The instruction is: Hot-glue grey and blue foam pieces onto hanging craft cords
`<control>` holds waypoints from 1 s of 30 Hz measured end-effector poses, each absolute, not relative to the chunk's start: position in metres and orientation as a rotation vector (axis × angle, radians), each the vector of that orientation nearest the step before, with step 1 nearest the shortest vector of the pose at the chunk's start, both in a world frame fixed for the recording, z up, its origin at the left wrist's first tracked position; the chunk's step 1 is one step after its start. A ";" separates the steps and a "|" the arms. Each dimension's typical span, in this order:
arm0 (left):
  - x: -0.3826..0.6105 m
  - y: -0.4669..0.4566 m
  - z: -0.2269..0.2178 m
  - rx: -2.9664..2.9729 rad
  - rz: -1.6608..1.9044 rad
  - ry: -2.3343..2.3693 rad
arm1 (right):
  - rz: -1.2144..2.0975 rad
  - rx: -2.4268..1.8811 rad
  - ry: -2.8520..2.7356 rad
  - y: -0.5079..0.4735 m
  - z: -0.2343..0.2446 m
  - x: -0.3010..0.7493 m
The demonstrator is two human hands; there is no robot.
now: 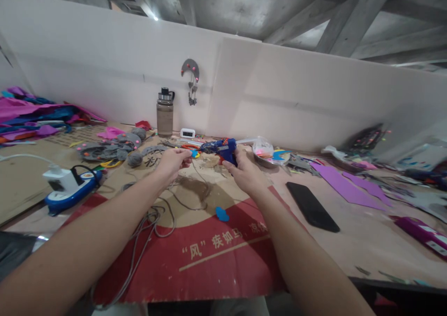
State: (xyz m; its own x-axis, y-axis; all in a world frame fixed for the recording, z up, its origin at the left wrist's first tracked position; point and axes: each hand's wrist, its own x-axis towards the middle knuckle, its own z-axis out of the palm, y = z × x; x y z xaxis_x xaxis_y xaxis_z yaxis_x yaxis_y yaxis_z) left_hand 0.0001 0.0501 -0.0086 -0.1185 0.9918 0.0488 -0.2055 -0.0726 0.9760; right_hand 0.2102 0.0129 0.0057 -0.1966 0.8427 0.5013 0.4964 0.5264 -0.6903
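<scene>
My right hand (246, 169) is wrapped round the handle of a blue hot glue gun (226, 150), whose nozzle points left. Opposite it, my left hand (174, 166) pinches a small blue felt piece (194, 153) close to the nozzle; whether they touch I cannot tell. A bit of yellow shows beside the blue piece. Below the hands, another blue felt cutout (222, 214) lies on the red and tan cardboard (230, 264). Grey cord (152, 218) lies in loose loops under my left forearm.
A blue power strip (73, 192) with a white plug sits left. Behind stand a water bottle (165, 113) and a small white clock (187, 133). A black phone (312, 206), purple felt sheets (345, 185) and a bowl of scraps (270, 161) lie to the right.
</scene>
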 end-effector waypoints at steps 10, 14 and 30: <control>0.003 0.047 -0.007 1.060 1.424 1.113 | 0.486 -1.099 -1.874 0.018 -0.001 0.211; 0.003 0.047 -0.007 1.062 1.428 1.100 | 0.481 -1.101 -1.875 0.017 0.001 0.210; 0.002 0.048 -0.009 1.070 1.418 1.085 | 0.466 -1.113 -1.876 0.017 0.001 0.210</control>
State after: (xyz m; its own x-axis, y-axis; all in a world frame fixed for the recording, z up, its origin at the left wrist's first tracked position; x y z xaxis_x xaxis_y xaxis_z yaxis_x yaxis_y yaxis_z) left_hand 0.0022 0.0484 -0.0092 -0.0956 0.9932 0.0669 -0.1951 -0.0846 0.9771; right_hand 0.2101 0.0174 0.0010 -0.2109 0.8422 0.4963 0.5120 0.5276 -0.6778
